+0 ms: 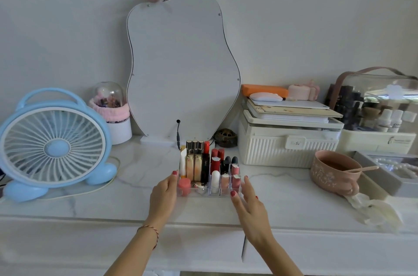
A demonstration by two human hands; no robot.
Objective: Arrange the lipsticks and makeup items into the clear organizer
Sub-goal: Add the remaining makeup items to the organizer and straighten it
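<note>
The clear organizer (204, 193) stands on the white table in front of the mirror. Several lipsticks (216, 163) in red, pink, gold and black stand upright in its compartments, with a white tube (182, 163) at its left side and a pink jar (184, 186) at the front left. My left hand (163, 196) lies against the organizer's left side with its fingers straight. My right hand (246, 202) is at the organizer's right front corner, fingers spread and straight, holding nothing.
A blue fan (53, 144) stands at the left, a wavy mirror (183, 67) leans on the wall behind. A cream storage box (287, 144) with stacked items is at the right, then a pink cup with a spoon (334, 170) and a clear cosmetics case (380, 103).
</note>
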